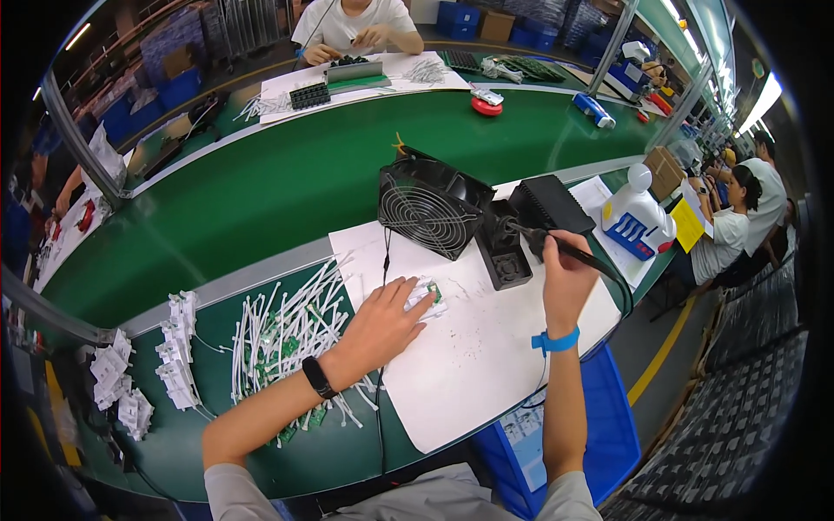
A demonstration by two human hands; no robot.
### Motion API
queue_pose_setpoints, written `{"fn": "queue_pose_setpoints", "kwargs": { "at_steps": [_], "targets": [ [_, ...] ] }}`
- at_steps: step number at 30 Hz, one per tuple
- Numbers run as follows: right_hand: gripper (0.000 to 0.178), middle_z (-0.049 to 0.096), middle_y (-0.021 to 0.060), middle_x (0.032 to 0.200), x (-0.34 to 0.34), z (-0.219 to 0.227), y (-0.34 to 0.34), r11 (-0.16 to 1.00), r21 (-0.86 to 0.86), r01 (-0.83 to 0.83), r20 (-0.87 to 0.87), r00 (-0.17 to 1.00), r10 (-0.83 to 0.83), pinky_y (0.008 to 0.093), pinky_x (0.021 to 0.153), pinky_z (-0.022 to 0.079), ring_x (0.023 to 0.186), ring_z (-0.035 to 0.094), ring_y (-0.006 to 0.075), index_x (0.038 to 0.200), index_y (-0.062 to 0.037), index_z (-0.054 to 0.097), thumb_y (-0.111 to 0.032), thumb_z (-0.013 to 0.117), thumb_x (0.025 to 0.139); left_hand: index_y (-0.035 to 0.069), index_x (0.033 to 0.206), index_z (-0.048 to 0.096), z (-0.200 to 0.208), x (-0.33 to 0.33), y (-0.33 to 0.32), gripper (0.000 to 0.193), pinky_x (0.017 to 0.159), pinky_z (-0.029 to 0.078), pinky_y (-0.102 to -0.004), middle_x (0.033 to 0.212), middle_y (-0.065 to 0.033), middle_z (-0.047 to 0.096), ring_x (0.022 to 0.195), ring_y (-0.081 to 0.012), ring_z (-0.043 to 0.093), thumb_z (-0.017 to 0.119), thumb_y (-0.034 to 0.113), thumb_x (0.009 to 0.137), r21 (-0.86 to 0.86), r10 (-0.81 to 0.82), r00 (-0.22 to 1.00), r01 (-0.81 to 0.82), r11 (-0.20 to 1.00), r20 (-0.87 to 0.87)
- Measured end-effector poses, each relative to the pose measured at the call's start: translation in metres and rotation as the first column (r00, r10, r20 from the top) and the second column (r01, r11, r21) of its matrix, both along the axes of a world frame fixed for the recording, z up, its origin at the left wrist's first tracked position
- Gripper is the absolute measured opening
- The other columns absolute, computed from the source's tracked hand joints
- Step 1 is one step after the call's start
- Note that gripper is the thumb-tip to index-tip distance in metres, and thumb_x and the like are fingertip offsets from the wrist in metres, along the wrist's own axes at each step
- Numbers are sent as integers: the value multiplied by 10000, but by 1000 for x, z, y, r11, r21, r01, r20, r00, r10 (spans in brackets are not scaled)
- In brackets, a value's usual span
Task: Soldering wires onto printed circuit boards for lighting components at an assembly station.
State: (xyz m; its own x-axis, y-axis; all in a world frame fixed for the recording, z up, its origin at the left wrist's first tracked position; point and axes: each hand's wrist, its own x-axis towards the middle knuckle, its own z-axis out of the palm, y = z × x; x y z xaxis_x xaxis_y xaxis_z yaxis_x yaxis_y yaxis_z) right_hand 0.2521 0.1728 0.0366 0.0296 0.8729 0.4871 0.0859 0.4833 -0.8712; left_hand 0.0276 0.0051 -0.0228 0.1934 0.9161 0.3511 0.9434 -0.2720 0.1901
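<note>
My left hand [391, 321] lies over a small white plastic part with a green circuit board [432, 296], gripping it against the white work sheet [469, 365]. In my right hand [569, 282] is a soldering iron [536, 235], held like a pen. Its front end points left into the black soldering iron stand [507, 265], so the tip is hard to make out. Just left of the stand, a black fan with a wire guard [426, 213] faces me. A blue strap is round my right wrist, and a black band circles my left.
White cables with green boards [287, 334] are heaped left of the sheet. White plastic housings [177, 352] stand farther left. A black ribbed box [552, 206] and a white bottle [638, 217] sit at right. A blue bin [599, 425] is below. Across the green belt [304, 174], another person works.
</note>
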Motion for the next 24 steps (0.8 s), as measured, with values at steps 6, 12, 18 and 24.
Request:
{"fn": "queue_pose_setpoints", "kwargs": {
  "at_steps": [6,12,18,24],
  "targets": [
    [66,655,22,851,5,-6,-32,995,9,-101,23,995,101,213,650,467,728,599,62,999,7,687,-40,713,960,109,1330,658,6,-10,-3,446,1049,489,-439,1386,-200,574,1268,-362,565,727,201,899,-11,-12,999,13,1000,50],
    [41,623,15,783,-1,-51,-40,943,-140,-303,-46,953,299,214,624,440,671,563,59,967,13,658,-25,653,984,108,1309,674,14,-16,-9,424,1078,470,-452,1455,-212,530,1300,-374,548,731,177,894,-71,-36,992,44,997,118],
    [37,635,19,840,-3,-61,-46,915,-184,-360,-66,933,354,217,643,446,737,576,65,999,6,650,-26,647,980,97,1372,618,17,-21,-18,466,1105,430,-444,1468,-215,499,1333,-366,506,701,139,915,-119,-56,991,71,990,122],
    [58,643,18,888,-4,-64,-50,911,-139,-387,-3,921,391,214,646,430,778,557,63,1003,-8,651,-49,665,965,106,1436,565,14,-22,-17,514,1135,411,-446,1459,-184,512,1354,-355,490,685,158,939,-114,-66,996,74,991,66]
  ]
}}
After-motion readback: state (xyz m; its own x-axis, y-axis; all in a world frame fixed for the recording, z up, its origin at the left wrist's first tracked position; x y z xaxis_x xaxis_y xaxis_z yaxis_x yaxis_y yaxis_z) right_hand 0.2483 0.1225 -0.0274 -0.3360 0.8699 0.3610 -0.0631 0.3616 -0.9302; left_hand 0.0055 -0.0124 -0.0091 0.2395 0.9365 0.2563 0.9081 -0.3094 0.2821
